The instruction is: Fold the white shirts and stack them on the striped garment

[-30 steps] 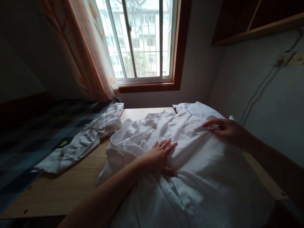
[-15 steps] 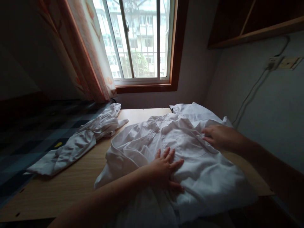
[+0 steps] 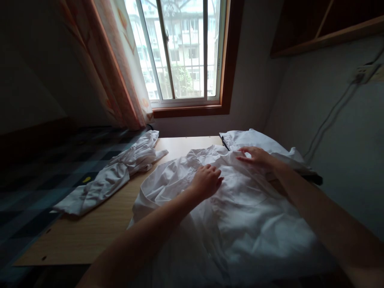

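Observation:
A white shirt (image 3: 255, 216) lies spread and wrinkled across the wooden board, its collar end toward the window and its lower part toward me. My left hand (image 3: 207, 181) is on the upper middle of the shirt front, fingers curled in on the cloth. To its right, my right hand (image 3: 255, 156) pinches the shirt near the shoulder between thumb and fingers. Some of the cloth in the left hand is hidden under the fingers.
A crumpled white garment (image 3: 111, 180) lies along the left edge of the wooden board (image 3: 75, 240), by a dark checked cover (image 3: 27, 192). Another white garment (image 3: 255, 140) with a dark edge lies at the back right. A window (image 3: 183, 52) and curtain (image 3: 120, 80) are beyond.
My left hand has moved forward, from lying spread on the shirt to curled fingers. My right hand has shifted left and inward with the shirt's edge, uncovering a dark object at right.

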